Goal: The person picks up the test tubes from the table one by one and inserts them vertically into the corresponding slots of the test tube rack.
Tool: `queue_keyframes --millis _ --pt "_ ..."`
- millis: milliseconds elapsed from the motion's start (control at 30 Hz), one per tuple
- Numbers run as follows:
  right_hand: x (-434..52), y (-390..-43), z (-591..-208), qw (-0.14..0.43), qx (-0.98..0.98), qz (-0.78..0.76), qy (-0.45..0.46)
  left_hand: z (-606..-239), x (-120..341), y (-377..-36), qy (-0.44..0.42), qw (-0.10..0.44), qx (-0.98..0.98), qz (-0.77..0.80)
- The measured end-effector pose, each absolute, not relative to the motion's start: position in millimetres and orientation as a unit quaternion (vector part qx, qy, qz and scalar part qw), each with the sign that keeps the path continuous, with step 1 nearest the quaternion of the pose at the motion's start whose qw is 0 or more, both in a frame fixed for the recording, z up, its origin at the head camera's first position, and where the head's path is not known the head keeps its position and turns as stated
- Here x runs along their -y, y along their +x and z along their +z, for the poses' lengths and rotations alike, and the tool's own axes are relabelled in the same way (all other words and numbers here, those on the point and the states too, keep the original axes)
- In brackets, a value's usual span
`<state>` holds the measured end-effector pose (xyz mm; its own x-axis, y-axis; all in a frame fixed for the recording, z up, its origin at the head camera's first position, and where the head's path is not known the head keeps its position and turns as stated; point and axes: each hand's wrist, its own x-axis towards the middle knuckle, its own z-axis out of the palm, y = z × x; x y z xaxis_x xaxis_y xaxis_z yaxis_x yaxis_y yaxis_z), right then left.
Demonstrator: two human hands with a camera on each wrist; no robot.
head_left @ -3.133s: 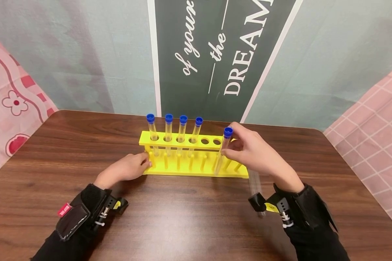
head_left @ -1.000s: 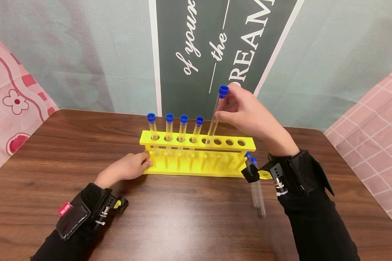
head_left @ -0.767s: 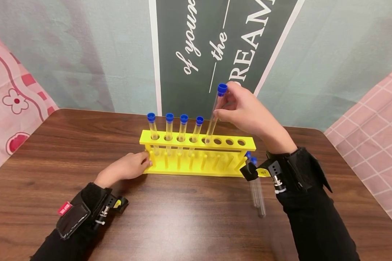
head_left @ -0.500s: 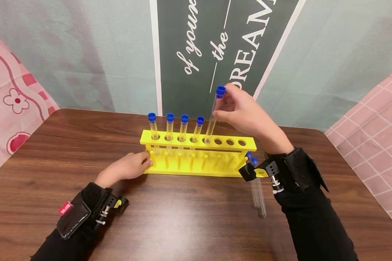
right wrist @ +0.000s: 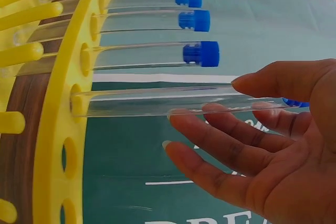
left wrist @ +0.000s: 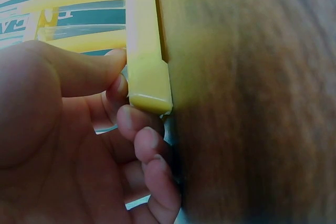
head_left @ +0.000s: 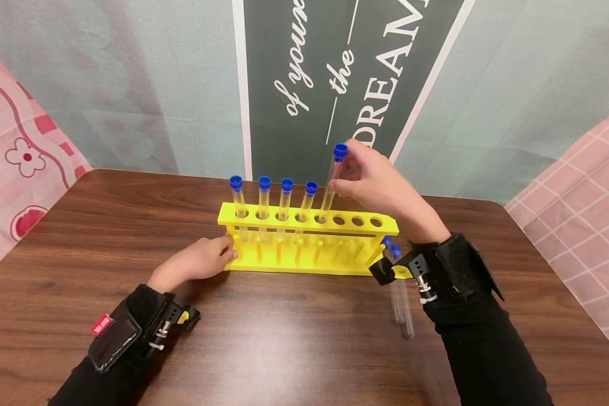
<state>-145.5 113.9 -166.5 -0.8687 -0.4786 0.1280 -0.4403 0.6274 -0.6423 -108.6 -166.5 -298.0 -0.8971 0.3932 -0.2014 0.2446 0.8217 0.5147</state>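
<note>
My right hand (head_left: 383, 183) pinches a clear test tube (head_left: 328, 194) with a blue cap between thumb and fingers. The tube leans slightly, its lower end at the fifth hole from the left in the yellow test tube rack (head_left: 284, 269). In the right wrist view, the tube (right wrist: 157, 102) has its end just inside that hole. At the rack's left end, my left hand (head_left: 200, 259) holds the base; the left wrist view shows thumb and fingertips on the yellow base end (left wrist: 149, 82). Several blue-capped tubes (head_left: 285, 197) stand in the left holes.
Two more capped test tubes (head_left: 405, 307) lie on the brown wooden table (head_left: 284, 338) by the rack's right end, partly hidden by the right wrist camera (head_left: 383, 270). Behind the table hangs a printed cloth (head_left: 193, 101); pink patterned cloth flanks both sides.
My right hand has raised the test tube from in front of the rack, moved it left to the fifth hole, and lowered it slightly. My left hand has stayed on the base.
</note>
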Motion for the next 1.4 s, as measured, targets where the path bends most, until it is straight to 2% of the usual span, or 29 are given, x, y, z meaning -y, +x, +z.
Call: queue_keyframes --millis 1400 --pt "-112.9 -152.2 -202.1 0.066 -0.917 -0.31 -0.242 -297.9 167.1 -108.2 0.174 0.145 -0.942 0.248"
